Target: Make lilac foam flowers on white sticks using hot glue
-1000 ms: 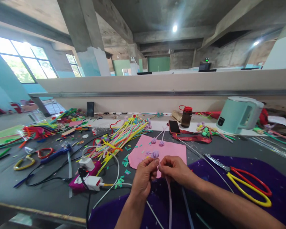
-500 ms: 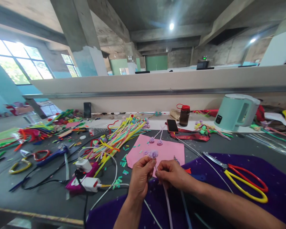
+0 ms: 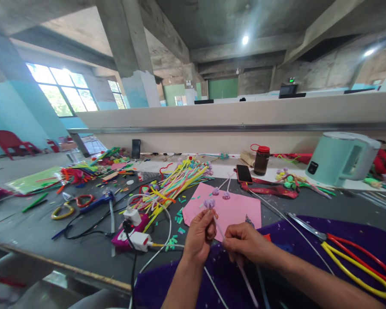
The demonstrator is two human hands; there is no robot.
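Observation:
My left hand point(image 3: 199, 236) pinches a lilac pipe-cleaner flower point(image 3: 209, 203) just under its curled head, holding it upright. My right hand point(image 3: 244, 244) grips the same flower's pale stem point(image 3: 241, 270) lower down, where it slants toward the bottom edge. Both hands hover over a purple cloth point(image 3: 309, 257) at the near edge of the dark table. Behind them lies a pink sheet point(image 3: 241, 210) with two finished lilac flowers point(image 3: 221, 193) on it.
Red-and-yellow scissors point(image 3: 357, 257) lie on the cloth at right. A pile of coloured pipe cleaners point(image 3: 173, 180), a glue gun point(image 3: 96, 201), chargers and cables point(image 3: 135, 227) fill the left. A phone point(image 3: 244, 174), a brown bottle point(image 3: 261, 160) and a mint kettle point(image 3: 341, 159) stand further back.
My right hand has slid down the stem, away from the flower head. The left hand has lifted the flower slightly. The camera has turned to the left.

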